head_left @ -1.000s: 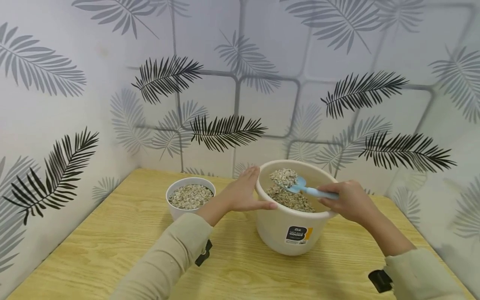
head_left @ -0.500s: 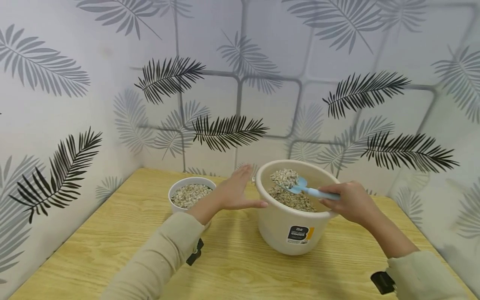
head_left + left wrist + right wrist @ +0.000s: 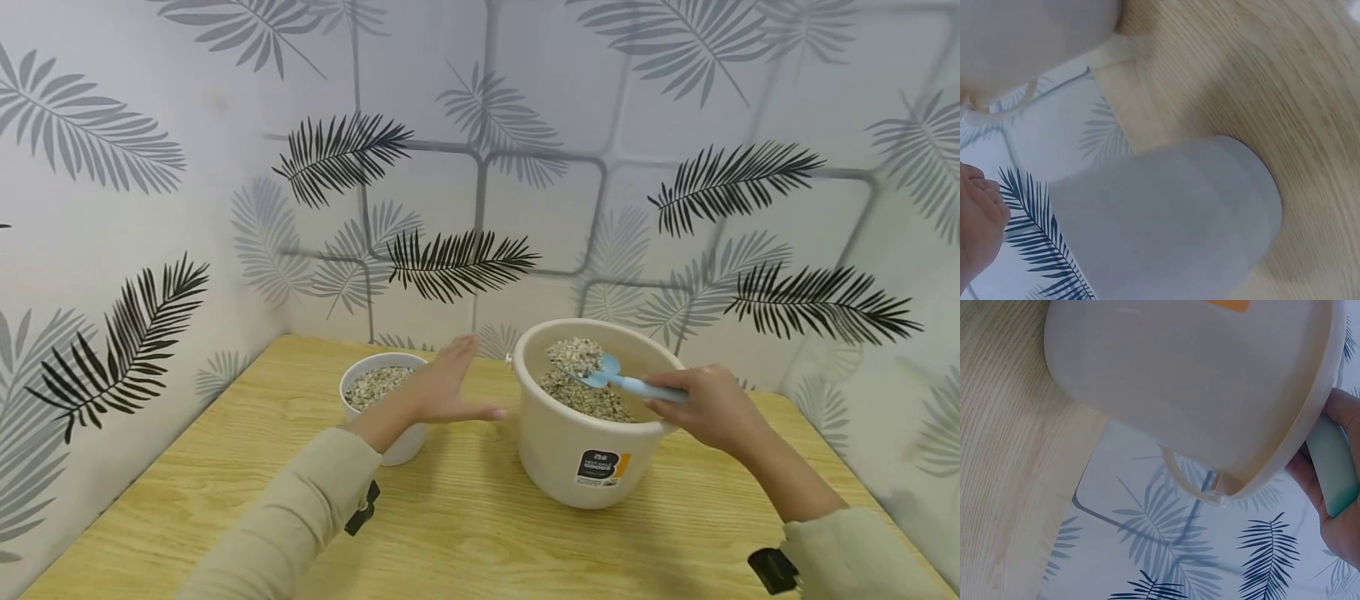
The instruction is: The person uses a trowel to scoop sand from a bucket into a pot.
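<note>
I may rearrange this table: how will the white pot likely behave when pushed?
The white pot should probably feel heavy for its size, given the grains inside. Smooth-looking outside, it may be slippery. It narrows toward the bottom, so a high push might tip it.

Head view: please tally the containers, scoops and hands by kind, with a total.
Containers: 2 (cream bucket, white pot)
Scoops: 1 (light blue scoop)
Hands: 2 (left hand, right hand)
Total: 5
</note>
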Demonstrator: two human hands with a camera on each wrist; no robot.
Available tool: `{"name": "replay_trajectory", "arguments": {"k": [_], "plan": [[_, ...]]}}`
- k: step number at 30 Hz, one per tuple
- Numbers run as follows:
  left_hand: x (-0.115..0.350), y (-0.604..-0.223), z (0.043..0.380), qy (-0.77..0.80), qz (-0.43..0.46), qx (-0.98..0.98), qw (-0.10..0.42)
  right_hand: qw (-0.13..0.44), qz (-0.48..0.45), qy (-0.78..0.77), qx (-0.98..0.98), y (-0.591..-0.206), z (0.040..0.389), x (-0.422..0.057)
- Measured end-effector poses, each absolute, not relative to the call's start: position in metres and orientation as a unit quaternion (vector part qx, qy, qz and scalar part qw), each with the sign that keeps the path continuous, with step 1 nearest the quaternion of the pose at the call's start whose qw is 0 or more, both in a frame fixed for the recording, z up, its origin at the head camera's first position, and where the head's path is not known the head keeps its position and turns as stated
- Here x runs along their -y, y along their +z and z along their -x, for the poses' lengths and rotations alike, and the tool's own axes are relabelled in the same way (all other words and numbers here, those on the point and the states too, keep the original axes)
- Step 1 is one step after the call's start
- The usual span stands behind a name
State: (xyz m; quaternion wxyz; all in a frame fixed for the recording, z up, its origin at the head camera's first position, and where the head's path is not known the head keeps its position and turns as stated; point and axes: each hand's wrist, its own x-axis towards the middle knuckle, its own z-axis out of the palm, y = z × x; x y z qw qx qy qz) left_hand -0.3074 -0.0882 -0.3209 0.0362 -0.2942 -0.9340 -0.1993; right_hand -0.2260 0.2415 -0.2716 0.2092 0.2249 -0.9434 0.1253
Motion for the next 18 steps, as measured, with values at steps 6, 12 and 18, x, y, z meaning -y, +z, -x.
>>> {"name": "replay_trajectory", "arguments": {"k": [6,12,18], "plan": [[0.103,-0.326,0.307,-0.201,0.291,0.934,0.044,0.213,-0.225,0.124,0.943,-0.273,0.225,-0.242],[0.12,-0.328,0.305,-0.206,0.288,0.935,0.034,0.215,-0.226,0.126,0.942,-0.274,0.226,-0.243],[0.134,-0.333,0.304,-0.203,0.292,0.934,0.041,0.218,-0.226,0.13,0.941,-0.274,0.226,-0.243]]}}
